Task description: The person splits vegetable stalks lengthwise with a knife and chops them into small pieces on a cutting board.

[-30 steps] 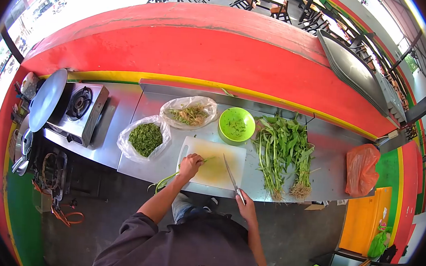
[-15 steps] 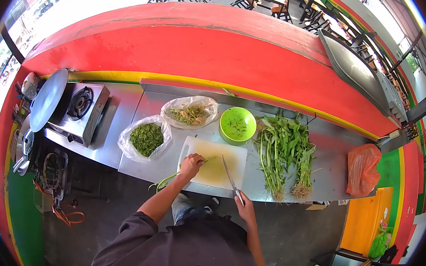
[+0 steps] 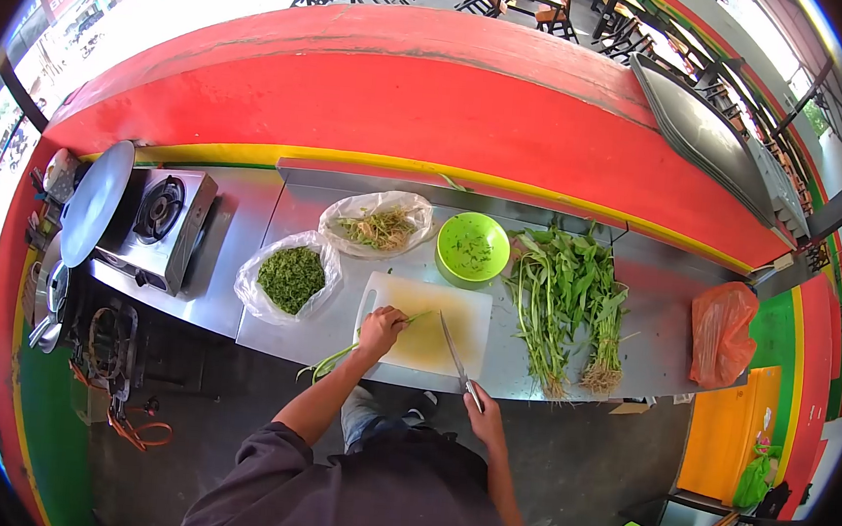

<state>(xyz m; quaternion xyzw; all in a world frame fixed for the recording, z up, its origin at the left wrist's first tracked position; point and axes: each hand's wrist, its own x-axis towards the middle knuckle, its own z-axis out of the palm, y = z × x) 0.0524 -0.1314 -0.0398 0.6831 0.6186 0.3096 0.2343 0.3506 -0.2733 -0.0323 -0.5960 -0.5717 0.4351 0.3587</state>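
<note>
My left hand [image 3: 382, 329] is closed around green vegetable stalks [image 3: 334, 359], low over the left half of a white cutting board [image 3: 475, 309]. The stalk tips poke out to the right of my fingers, and the other ends trail below my wrist past the counter edge. In my right hand [image 3: 484, 414] is a knife [image 3: 455, 350], gripped by its handle at the board's lower right. Its blade slants up and left across the board, the tip close to the stalk ends. A yellow-green stain covers the board's middle.
Behind the board are a lime-green bowl [image 3: 471, 249] with leaf bits, a plastic bag of chopped greens [image 3: 291, 280] and a bag of roots and trimmings [image 3: 381, 225]. Leafy bunches [image 3: 566, 304] lie right, before an orange bag [image 3: 722, 334]. A gas stove [image 3: 159, 218] stands left.
The whole view has shifted very slightly. Both hands, the stalks and the knife keep nearly the same places over the board.
</note>
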